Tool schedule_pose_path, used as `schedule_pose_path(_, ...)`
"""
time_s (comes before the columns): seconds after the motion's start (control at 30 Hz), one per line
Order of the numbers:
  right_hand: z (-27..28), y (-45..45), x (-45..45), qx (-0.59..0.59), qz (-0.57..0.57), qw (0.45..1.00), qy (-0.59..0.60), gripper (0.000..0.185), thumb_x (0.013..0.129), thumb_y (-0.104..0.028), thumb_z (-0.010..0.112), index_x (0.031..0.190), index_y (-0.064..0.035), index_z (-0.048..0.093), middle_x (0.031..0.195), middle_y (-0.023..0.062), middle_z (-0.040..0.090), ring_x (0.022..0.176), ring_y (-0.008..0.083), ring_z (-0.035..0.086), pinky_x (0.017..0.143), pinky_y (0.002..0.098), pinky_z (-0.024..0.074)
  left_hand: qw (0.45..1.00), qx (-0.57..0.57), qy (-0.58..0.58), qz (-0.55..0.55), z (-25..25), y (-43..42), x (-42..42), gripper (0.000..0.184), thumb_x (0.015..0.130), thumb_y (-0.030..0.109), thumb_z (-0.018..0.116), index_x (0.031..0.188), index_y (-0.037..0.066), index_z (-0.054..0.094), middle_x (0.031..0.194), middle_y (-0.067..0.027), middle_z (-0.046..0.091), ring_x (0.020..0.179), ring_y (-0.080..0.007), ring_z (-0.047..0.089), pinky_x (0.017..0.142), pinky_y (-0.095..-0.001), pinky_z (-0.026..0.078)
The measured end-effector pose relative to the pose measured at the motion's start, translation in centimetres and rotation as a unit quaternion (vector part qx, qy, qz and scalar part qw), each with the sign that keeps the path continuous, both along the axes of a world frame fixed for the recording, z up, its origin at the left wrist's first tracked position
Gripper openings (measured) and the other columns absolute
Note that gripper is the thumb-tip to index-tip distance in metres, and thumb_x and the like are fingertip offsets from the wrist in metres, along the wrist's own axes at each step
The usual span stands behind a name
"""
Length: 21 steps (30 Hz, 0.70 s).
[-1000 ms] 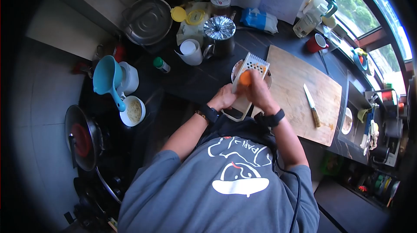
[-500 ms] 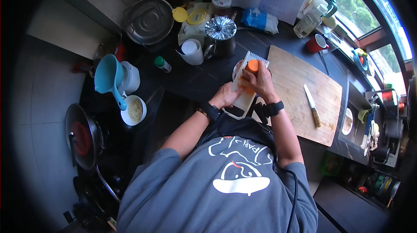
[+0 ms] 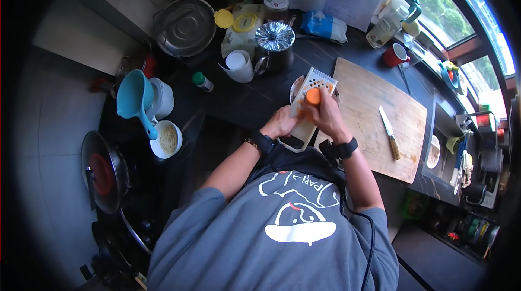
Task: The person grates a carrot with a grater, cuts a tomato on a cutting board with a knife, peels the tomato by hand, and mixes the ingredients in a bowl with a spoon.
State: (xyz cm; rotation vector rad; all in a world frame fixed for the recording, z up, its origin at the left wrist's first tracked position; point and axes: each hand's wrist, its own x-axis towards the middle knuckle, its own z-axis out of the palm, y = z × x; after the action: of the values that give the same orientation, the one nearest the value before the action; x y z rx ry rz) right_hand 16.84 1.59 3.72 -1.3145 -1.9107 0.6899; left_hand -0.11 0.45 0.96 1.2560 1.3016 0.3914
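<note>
My right hand point(image 3: 329, 118) is closed round a carrot point(image 3: 313, 96), its orange cut end facing up, and presses it on a white grater point(image 3: 320, 78). Orange bits cling around the grater's holes. At the grater's left edge, my left hand point(image 3: 280, 122) grips it, with some fingers hidden underneath. The grater slants over a patterned bowl point(image 3: 296, 86), which it mostly covers; the bowl's contents are hidden.
Right of the grater lies a wooden cutting board point(image 3: 369, 96) with a knife point(image 3: 389, 131) on it. A foil-topped metal pot point(image 3: 275, 47) stands behind. Leftward are a white bowl of pale shreds point(image 3: 167, 139), a blue ladle-like scoop point(image 3: 135, 93) and a green-capped jar point(image 3: 202, 81).
My right hand has drawn the carrot down the grater, toward my body, baring the holes near the top. My left hand stays at the grater's edge.
</note>
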Motion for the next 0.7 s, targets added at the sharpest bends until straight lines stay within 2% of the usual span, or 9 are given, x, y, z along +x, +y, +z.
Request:
schedule_pose_path(0.07,-0.6,0.2,0.2,0.024,0.01,1.0,-0.007,0.04,0.079,-0.016,0.072,0.105,0.0019,0.047,0.092,0.0238,0.06,0.087,0.0434,0.059,0.079,0.0454,0.0479,1.0,-0.011,0.016,-0.011,-0.2,0.1,0.0,0.044,0.09,0.039,0.058,0.112,0.001,0.06,0.093,-0.0121,0.067,0.073,-0.0198,0.067,0.048,-0.0285,0.056)
schedule_pose_path(0.13,-0.5,1.6,0.5,-0.056,-0.076,0.995,0.011,0.038,0.079,-0.014,0.072,0.103,0.0016,0.047,0.092,0.024,0.059,0.086,0.043,0.059,0.077,0.0447,0.0482,1.0,-0.01,0.011,-0.009,0.0,-0.2,-0.1,0.045,0.09,0.04,0.058,0.112,0.001,0.06,0.093,-0.0121,0.067,0.073,-0.0198,0.067,0.047,-0.0285,0.056)
schedule_pose_path(0.17,-0.5,2.4,0.6,-0.066,-0.103,0.99,0.072,0.037,0.079,-0.015,0.071,0.103,0.0008,0.048,0.09,0.0244,0.06,0.085,0.0428,0.06,0.074,0.0439,0.0488,1.0,-0.005,0.006,-0.009,0.2,-0.1,-0.1,0.045,0.09,0.04,0.058,0.111,0.0,0.06,0.093,-0.0122,0.067,0.073,-0.0199,0.067,0.047,-0.0285,0.056)
schedule_pose_path(0.3,-0.3,2.1,1.3,-0.048,-0.042,0.998,0.025,0.037,0.08,-0.015,0.071,0.103,0.0007,0.047,0.088,0.0249,0.06,0.084,0.0438,0.06,0.073,0.0445,0.0492,1.0,0.001,-0.001,0.01,-0.4,-0.2,-0.1,0.046,0.09,0.04,0.058,0.111,0.0,0.06,0.093,-0.0117,0.067,0.074,-0.0198,0.068,0.047,-0.0286,0.056)
schedule_pose_path(0.33,-0.2,1.0,1.1,-0.083,-0.03,0.996,0.024,0.037,0.08,-0.015,0.07,0.104,0.0014,0.047,0.092,0.0251,0.06,0.089,0.0439,0.059,0.077,0.0441,0.0486,1.0,0.014,-0.014,0.011,-0.6,-0.2,-0.1,0.045,0.09,0.039,0.058,0.11,-0.002,0.06,0.092,-0.0145,0.067,0.07,-0.022,0.068,0.047,-0.0299,0.056)
schedule_pose_path(0.4,0.3,-0.7,0.6,-0.007,0.011,1.0,-0.003,0.037,0.08,-0.014,0.07,0.105,0.0012,0.047,0.097,0.0258,0.059,0.094,0.0433,0.058,0.081,0.0438,0.0475,0.999,0.024,-0.031,0.013,-0.8,-0.2,0.1,0.044,0.09,0.037,0.058,0.108,-0.003,0.06,0.09,-0.0173,0.067,0.066,-0.0243,0.068,0.047,-0.0312,0.056)
schedule_pose_path(0.47,0.2,-0.6,0.6,-0.046,-0.008,0.999,0.016,0.037,0.08,-0.014,0.07,0.105,0.0013,0.047,0.099,0.0265,0.059,0.098,0.0424,0.057,0.084,0.0439,0.0463,1.0,-0.001,0.001,-0.009,-0.4,0.0,0.0,0.045,0.09,0.04,0.058,0.112,0.0,0.06,0.094,-0.0119,0.067,0.075,-0.0198,0.068,0.047,-0.0283,0.056)
schedule_pose_path(0.57,-0.1,1.8,1.1,-0.039,-0.073,0.996,0.041,0.036,0.082,-0.014,0.069,0.106,0.0017,0.047,0.096,0.0248,0.062,0.088,0.0416,0.061,0.076,0.0427,0.0494,1.0,-0.002,0.006,0.011,-0.6,-0.2,0.0,0.046,0.09,0.04,0.059,0.112,0.0,0.06,0.094,-0.0118,0.067,0.075,-0.0196,0.067,0.048,-0.0283,0.056)
schedule_pose_path(0.7,-0.8,0.7,1.2,-0.074,-0.054,0.995,0.027,0.035,0.083,-0.016,0.069,0.105,0.001,0.048,0.096,0.0241,0.062,0.089,0.0395,0.063,0.076,0.042,0.0497,1.0,-0.011,0.015,0.011,-0.1,-0.1,0.1,0.045,0.09,0.04,0.059,0.113,0.001,0.06,0.095,-0.0114,0.067,0.075,-0.0187,0.067,0.048,-0.0281,0.056)
